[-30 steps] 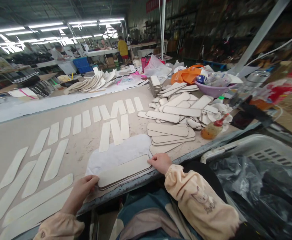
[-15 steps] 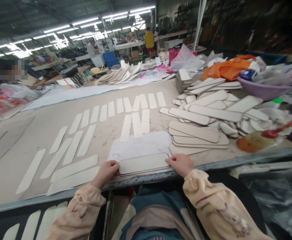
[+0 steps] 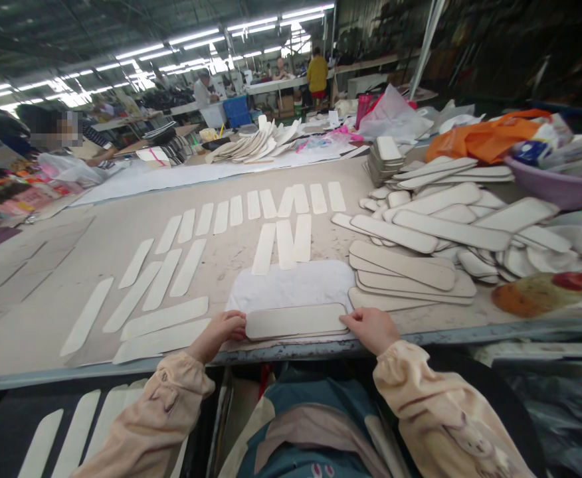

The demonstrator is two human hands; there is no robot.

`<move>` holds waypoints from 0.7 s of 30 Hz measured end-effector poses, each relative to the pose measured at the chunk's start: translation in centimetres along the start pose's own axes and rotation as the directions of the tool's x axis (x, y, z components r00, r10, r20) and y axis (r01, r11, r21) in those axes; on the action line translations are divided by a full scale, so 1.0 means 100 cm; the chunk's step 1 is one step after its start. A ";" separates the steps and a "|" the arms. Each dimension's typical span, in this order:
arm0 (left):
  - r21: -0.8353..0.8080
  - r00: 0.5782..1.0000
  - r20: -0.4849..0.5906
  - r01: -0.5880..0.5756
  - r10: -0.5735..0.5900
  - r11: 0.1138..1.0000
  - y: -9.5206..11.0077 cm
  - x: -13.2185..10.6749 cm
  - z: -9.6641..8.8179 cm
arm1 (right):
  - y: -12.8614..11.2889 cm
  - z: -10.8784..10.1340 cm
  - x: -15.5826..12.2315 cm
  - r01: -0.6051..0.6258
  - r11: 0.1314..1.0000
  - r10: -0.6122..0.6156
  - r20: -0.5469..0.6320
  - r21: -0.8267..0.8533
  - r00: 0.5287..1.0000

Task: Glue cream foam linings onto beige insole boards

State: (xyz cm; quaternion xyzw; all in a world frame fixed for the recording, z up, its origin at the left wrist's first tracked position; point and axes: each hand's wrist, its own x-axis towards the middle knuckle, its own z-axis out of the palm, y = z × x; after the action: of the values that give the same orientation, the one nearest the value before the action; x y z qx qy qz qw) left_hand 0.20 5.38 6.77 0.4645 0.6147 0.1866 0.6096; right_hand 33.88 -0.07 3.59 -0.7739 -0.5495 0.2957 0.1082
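Note:
A long white panel (image 3: 295,320) with rounded corners and a dark rim lies level at the table's near edge, over the lower part of a white sheet (image 3: 291,285). A second dark-edged layer shows just beneath it. My left hand (image 3: 222,332) pinches the panel's left end, its fingertips partly hidden. At the opposite end, my right hand (image 3: 375,327) grips the corner between thumb and forefinger. Just beyond the sheet lie several thin cream strips (image 3: 286,244). Right of it, beige panels (image 3: 403,265) overlap in a loose stack.
More cream strips (image 3: 132,263) are spread over the table's left and middle. A heap of white panels (image 3: 450,226) covers the right side, near a purple basin (image 3: 545,182) and an orange-brown bottle (image 3: 530,295). Another person (image 3: 54,133) sits across the table at the left.
My view has turned slightly left, so the table's things appear farther right. Both hands keep to the panel's ends, and its lower edge now lies closer over the layer beneath.

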 end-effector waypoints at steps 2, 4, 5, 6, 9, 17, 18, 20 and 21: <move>-0.040 0.998 0.069 0.006 -0.003 0.999 0.004 -0.004 -0.001 | 0.001 0.001 0.001 0.004 1.000 -0.004 -0.002 -0.005 1.000; -0.018 0.998 0.066 0.000 0.001 1.000 0.005 -0.006 0.000 | 0.002 0.002 0.001 0.013 1.000 -0.013 -0.008 -0.008 1.000; 0.005 0.999 0.032 -0.005 0.005 1.000 0.004 -0.006 0.001 | 0.003 0.003 0.001 0.018 1.000 -0.018 -0.012 -0.010 1.000; 0.027 1.000 -0.010 -0.009 0.010 1.000 0.003 -0.005 0.003 | 0.003 0.003 0.002 0.021 1.000 -0.021 -0.015 -0.012 1.000; 0.106 0.993 -0.115 -0.018 0.030 0.994 -0.006 0.002 0.005 | 0.003 0.004 0.002 0.015 1.000 -0.015 -0.014 -0.013 1.000; 0.301 0.978 -0.193 -0.020 0.081 0.953 -0.026 0.020 -0.002 | 0.002 0.002 0.002 0.021 1.000 -0.022 -0.002 -0.016 1.000; 0.317 0.976 -0.198 -0.019 0.086 0.948 -0.027 0.021 -0.002 | 0.002 0.002 0.002 0.021 1.000 -0.021 0.000 -0.019 1.000; 0.345 0.974 -0.205 -0.019 0.095 0.938 -0.028 0.022 -0.003 | 0.002 0.002 0.002 0.019 1.000 -0.019 0.000 -0.021 1.000; 0.357 0.974 -0.206 -0.019 0.098 0.934 -0.028 0.023 -0.003 | 0.003 0.003 0.002 0.020 1.000 -0.020 -0.001 -0.020 1.000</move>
State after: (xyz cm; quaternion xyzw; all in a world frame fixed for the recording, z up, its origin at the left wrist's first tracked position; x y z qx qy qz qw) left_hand -0.62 5.86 3.26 0.5608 0.6876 0.1420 0.4387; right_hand 33.97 -0.02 3.20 -0.7698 -0.5598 0.2886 0.1040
